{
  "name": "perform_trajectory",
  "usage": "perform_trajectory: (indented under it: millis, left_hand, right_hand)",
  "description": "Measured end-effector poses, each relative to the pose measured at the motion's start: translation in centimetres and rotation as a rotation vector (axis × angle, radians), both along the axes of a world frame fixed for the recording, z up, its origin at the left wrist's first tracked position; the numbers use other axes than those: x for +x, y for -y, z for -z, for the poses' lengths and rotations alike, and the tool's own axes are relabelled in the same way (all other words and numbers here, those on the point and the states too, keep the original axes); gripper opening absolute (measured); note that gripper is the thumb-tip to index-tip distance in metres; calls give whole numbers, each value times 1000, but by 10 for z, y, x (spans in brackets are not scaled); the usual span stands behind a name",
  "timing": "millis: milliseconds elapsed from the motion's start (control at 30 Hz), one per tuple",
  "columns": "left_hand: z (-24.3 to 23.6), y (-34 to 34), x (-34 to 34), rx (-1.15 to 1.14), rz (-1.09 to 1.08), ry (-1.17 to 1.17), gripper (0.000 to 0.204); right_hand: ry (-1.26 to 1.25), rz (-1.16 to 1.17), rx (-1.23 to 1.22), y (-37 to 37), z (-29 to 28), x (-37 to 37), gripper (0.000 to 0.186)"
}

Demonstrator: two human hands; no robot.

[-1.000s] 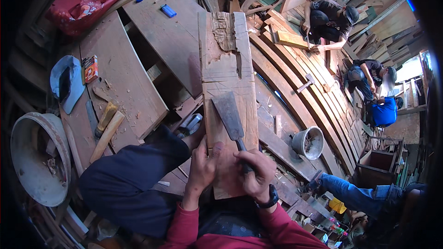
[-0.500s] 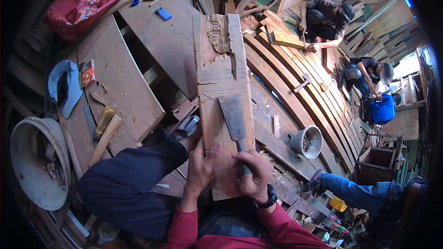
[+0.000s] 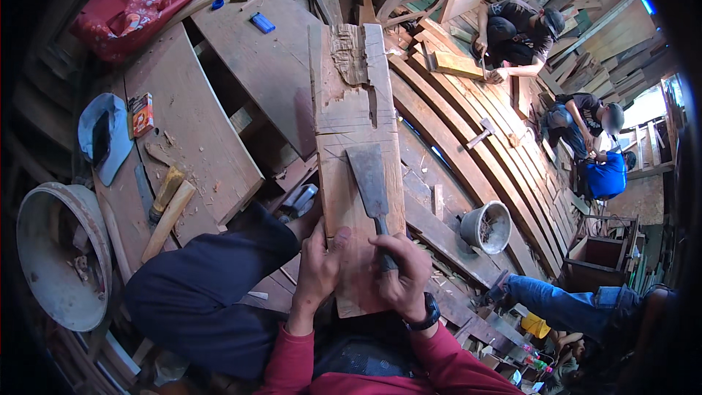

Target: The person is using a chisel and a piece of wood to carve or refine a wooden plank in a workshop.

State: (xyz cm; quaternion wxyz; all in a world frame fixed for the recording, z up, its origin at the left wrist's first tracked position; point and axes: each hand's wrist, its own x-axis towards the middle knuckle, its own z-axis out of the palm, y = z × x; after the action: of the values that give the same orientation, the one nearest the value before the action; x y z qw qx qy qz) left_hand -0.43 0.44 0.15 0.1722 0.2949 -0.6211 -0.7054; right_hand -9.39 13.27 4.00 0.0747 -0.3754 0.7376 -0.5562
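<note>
A long wooden board point(image 3: 360, 118) runs away from me, marked with pencil lines. Its far end has a rough, splintered hollow and a narrow slot. Along its left edge my left hand point(image 3: 319, 267) is closed, with the thumb on the top face. A wide-bladed chisel point(image 3: 368, 181) lies along the board, its flared blade pointing away from me and close to the surface. My right hand point(image 3: 406, 274) is wrapped round the chisel's dark handle, near the board's near end; part of the handle is hidden by the fingers.
On the left panels lie a wooden mallet point(image 3: 168, 194), a cap point(image 3: 106, 139) and a small orange box point(image 3: 140, 114). Buckets stand at left point(image 3: 64, 256) and right point(image 3: 485, 227). A hammer point(image 3: 481, 133) rests on curved planks. Other people work at the far right.
The view has shifted very slightly. My right fingers have moved a little on the chisel handle; the chisel, the board and my left hand keep nearly the same places.
</note>
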Motion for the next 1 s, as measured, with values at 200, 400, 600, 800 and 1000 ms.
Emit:
perform_trajectory:
  millis: [200, 400, 600, 800, 1000]
  left_hand:
    - [1, 2, 2, -47, 15, 37, 50]
    - [-1, 1, 0, -47, 22, 22, 50]
    - [-4, -1, 0, 7, 18, 27, 51]
    - [5, -1, 0, -72, -9, 25, 54]
    - [1, 2, 1, -48, 1, 2, 54]
  right_hand:
    - [-39, -26, -5, 1, -5, -2, 41]
    - [-110, -59, 112, 2, -10, -3, 42]
    - [-141, 23, 17, 13, -6, 1, 31]
    - [-82, -10, 1, 8, -6, 2, 31]
    - [-71, -46, -31, -1, -4, -1, 39]
